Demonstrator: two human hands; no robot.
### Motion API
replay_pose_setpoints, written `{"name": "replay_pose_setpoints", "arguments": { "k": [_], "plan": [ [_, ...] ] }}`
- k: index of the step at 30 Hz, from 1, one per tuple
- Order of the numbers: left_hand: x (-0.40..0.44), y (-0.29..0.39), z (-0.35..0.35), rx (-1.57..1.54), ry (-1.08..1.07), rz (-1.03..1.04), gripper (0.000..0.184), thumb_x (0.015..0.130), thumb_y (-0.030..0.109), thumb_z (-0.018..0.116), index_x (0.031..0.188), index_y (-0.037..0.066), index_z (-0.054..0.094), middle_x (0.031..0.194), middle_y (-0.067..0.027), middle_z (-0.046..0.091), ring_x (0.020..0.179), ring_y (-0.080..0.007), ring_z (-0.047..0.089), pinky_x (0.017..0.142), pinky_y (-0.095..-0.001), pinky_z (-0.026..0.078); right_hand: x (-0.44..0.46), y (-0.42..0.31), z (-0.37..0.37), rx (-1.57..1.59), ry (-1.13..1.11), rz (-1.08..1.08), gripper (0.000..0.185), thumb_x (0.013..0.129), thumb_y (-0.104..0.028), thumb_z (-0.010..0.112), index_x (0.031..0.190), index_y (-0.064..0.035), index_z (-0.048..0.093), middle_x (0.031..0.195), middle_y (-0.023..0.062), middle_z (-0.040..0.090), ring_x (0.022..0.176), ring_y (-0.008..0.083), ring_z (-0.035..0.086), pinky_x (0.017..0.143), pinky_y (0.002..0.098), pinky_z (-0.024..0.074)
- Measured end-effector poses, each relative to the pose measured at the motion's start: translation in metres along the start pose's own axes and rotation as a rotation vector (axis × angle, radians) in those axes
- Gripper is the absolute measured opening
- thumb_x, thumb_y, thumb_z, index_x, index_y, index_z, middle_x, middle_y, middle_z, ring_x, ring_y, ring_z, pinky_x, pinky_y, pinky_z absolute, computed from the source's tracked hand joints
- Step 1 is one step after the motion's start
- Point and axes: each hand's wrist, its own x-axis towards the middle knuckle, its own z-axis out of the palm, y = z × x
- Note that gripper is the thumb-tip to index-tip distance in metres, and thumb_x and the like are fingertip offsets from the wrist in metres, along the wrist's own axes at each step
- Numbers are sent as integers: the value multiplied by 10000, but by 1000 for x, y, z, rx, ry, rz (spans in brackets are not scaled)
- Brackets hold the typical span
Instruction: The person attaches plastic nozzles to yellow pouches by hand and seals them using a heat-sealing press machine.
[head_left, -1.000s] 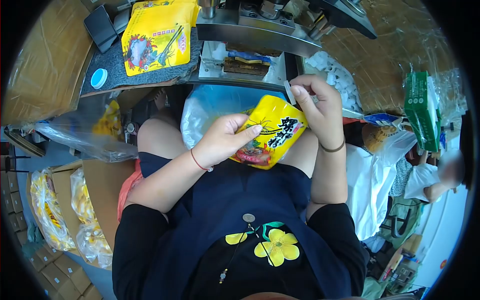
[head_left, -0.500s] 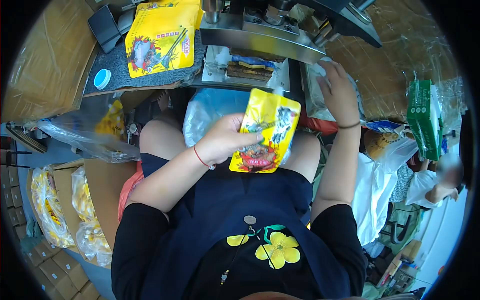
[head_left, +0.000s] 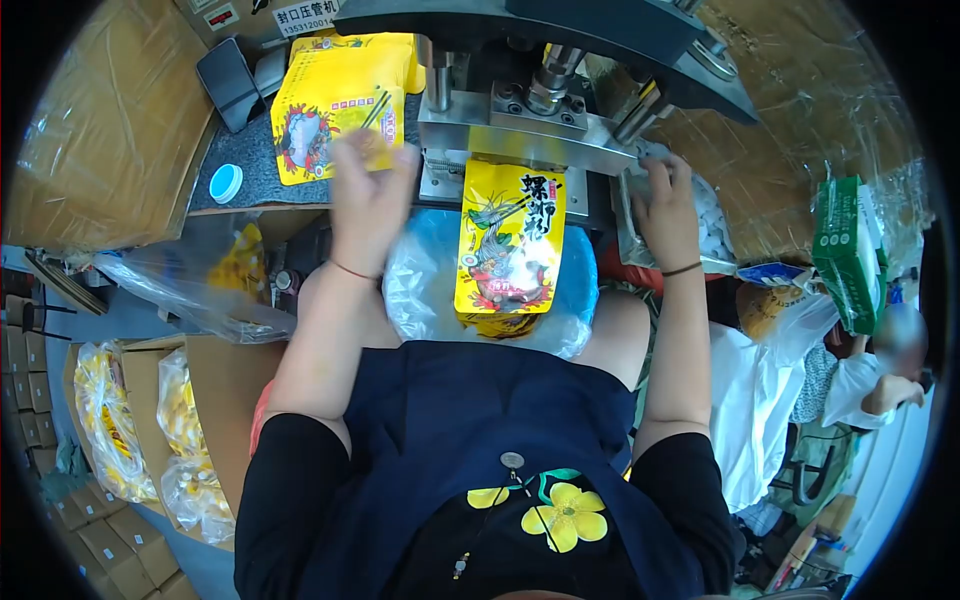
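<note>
A yellow pouch [head_left: 510, 240] with dark lettering hangs from the metal press [head_left: 530, 143], its top edge beneath the pressing bar. Neither hand touches it. My left hand [head_left: 370, 205] is blurred by motion over the lower right part of a stack of yellow pouches [head_left: 340, 85]; whether its fingers hold anything cannot be made out. At the right of the press, my right hand [head_left: 668, 215] reaches over the near side of a tray of small white plastic pieces [head_left: 712, 225], its fingers bent and apart, with nothing visible between them.
Below the press is a bin lined with clear plastic [head_left: 415, 285], with yellow pouches in it. A phone [head_left: 230, 82] and a blue-white cap [head_left: 226, 183] lie at the left. A green box [head_left: 845, 250] is at the right, near another person [head_left: 860, 385].
The yellow pouch has gone from my left hand into the press. My left hand has moved up and left to the stack. My right hand stays by the white pieces.
</note>
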Motion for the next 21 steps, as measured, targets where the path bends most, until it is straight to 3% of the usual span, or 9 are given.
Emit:
{"name": "replay_pose_setpoints", "arguments": {
  "k": [1, 2, 4, 6, 7, 11, 15, 18, 21],
  "plan": [
    [19, -8, -17, 273, 121, 357, 600, 933, 292, 732, 1353, -39, 459, 1278, -286, 538, 1228, -410, 525, 1045, -509, 417, 2, -5, -2, -35, 124, -60, 288, 873, -95, 682, 1158, -79, 645, 1150, 176, 608, 1042, 394, 633, 888, 460, 530],
    [27, -11, -35, 665, 67, 436, 704, 898, 295, 754, 1448, -8, 436, 1433, -307, 456, 1349, -452, 435, 1121, -516, 350, 0, -1, 0, 13, 71, -52, 282, 875, -97, 677, 1155, -85, 646, 1140, 173, 608, 1030, 393, 634, 878, 466, 531],
    [17, -30, -46, 1002, -335, 389, 687, 880, 280, 752, 1462, 44, 475, 1478, -285, 441, 1392, -449, 412, 1135, -523, 342, -2, 10, 9, 110, -27, -39, 271, 879, -100, 668, 1150, -98, 648, 1121, 168, 608, 1006, 390, 637, 856, 478, 535],
    [-9, -13, -57, 873, -471, 463, 642, 871, 249, 745, 1442, 65, 517, 1475, -237, 469, 1373, -426, 444, 1123, -528, 355, -2, 13, 9, 109, -115, 15, 268, 884, -98, 657, 1152, -113, 649, 1119, 175, 614, 990, 398, 643, 837, 484, 540],
    [-16, -10, -59, 843, -472, 452, 576, 860, 185, 738, 1397, 71, 564, 1371, -214, 574, 1279, -403, 537, 1077, -497, 405, -5, 13, 8, 110, -164, 49, 268, 887, -97, 651, 1153, -120, 650, 1119, 178, 616, 983, 401, 646, 828, 487, 542],
    [-19, -19, -75, 534, -274, 323, 430, 837, -6, 642, 1264, 43, 643, 1109, -214, 685, 1057, -409, 628, 935, -455, 495, -11, 15, 10, 82, -214, 138, 219, 913, -143, 630, 1132, -149, 637, 1066, 175, 631, 919, 426, 658, 760, 508, 546],
    [-26, -10, -72, 515, -385, 306, 297, 867, -27, 593, 1150, 6, 678, 1052, -225, 691, 1016, -410, 652, 892, -468, 520, 3, 9, 5, 14, -240, 206, 203, 918, -155, 629, 1118, -131, 601, 1043, 173, 638, 917, 435, 648, 758, 514, 534],
    [-34, -4, -63, 466, -266, 340, 262, 876, -6, 624, 1130, 12, 686, 1041, -221, 694, 999, -422, 656, 872, -434, 536, -5, 10, 1, 28, -217, 241, 184, 942, -163, 616, 1101, -86, 564, 1093, 190, 663, 953, 438, 648, 775, 513, 531],
    [-45, 14, -56, 35, -410, -126, 161, 935, 105, 702, 1040, -15, 718, 897, -114, 728, 796, -203, 691, 729, -305, 531, -13, 7, -2, 56, 42, 220, 199, 980, -150, 595, 1140, -33, 603, 1066, 223, 686, 932, 406, 679, 787, 452, 544]
  ]
}}
